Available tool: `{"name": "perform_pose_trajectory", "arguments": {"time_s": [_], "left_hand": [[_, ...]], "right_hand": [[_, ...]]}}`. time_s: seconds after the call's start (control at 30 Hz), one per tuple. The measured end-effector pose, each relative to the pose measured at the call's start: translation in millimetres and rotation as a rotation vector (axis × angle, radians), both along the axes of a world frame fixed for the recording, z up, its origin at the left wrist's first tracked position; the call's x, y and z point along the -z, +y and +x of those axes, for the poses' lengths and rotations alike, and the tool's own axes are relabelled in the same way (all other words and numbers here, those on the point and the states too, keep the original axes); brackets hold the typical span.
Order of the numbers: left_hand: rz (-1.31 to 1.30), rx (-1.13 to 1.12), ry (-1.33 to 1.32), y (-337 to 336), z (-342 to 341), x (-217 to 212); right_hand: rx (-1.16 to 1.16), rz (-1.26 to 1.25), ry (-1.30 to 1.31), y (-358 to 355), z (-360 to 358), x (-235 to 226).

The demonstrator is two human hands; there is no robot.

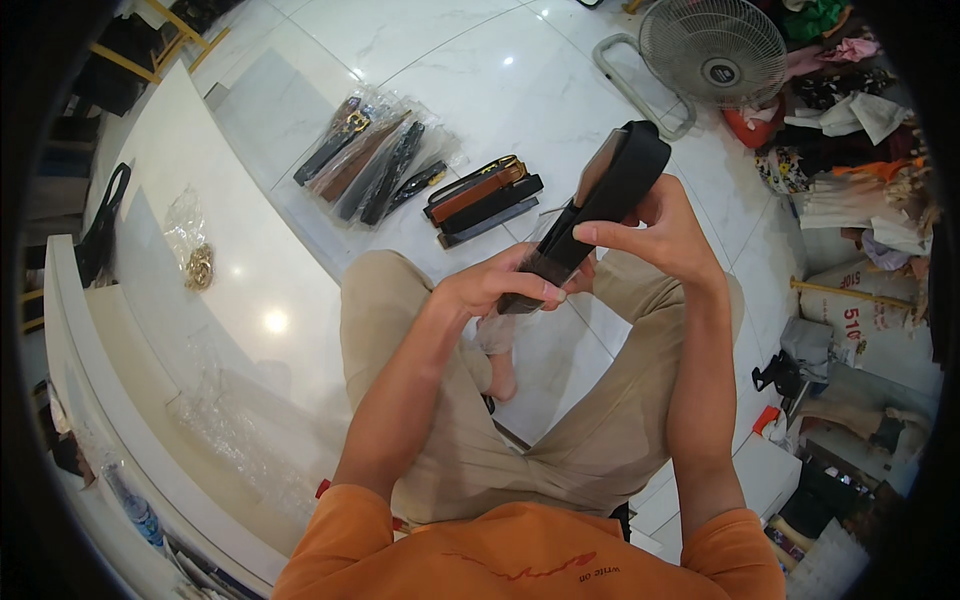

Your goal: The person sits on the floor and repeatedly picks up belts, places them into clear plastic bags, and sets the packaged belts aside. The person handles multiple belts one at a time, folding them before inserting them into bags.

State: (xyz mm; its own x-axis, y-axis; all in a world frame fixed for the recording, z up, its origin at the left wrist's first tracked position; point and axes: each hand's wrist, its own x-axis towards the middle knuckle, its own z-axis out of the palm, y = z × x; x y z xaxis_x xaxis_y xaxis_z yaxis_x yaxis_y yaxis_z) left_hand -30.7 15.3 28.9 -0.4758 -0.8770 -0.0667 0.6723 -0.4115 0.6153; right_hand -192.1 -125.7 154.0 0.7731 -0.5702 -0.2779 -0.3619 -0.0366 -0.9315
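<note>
A folded black belt is held up slantwise between my hands above my lap. My left hand is closed round its lower end, where a clear plastic bag wraps part of it. My right hand grips the belt higher up, thumb on the near face and fingers behind, partly hidden. The belt's upper loop stands free of the plastic. On the floor beyond, folded black and brown belts lie stacked without bags. Left of them, several belts in clear bags form a loose pile.
A white table runs along my left, bearing a plastic bag with gold-coloured pieces. A standing fan is at the far right. Heaped clothes and a white printed sack lie along the right side.
</note>
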Motion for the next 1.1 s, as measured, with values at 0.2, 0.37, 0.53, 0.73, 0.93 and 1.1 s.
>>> {"name": "perform_pose_trajectory", "arguments": {"time_s": [0.2,0.37,0.53,0.73,0.93,1.1], "left_hand": [[-0.021,-0.001,0.044,1,-1,4],[-0.045,0.011,0.03,2,-1,7],[-0.05,-0.017,-0.03,4,-1,8],[-0.071,-0.212,-0.11,-2,1,3],[-0.125,-0.316,-0.519,-4,10,8],[-0.114,-0.34,-0.484,-5,6,8]], "right_hand": [[-0.044,-0.058,-0.043,4,7,3],[-0.161,0.014,0.05,1,7,9],[-0.239,0.074,0.216,5,11,2],[-0.065,0.037,0.015,5,10,11],[0.026,-0.132,0.022,-13,-4,13],[0.033,-0.114,0.021,-9,-5,10]]}}
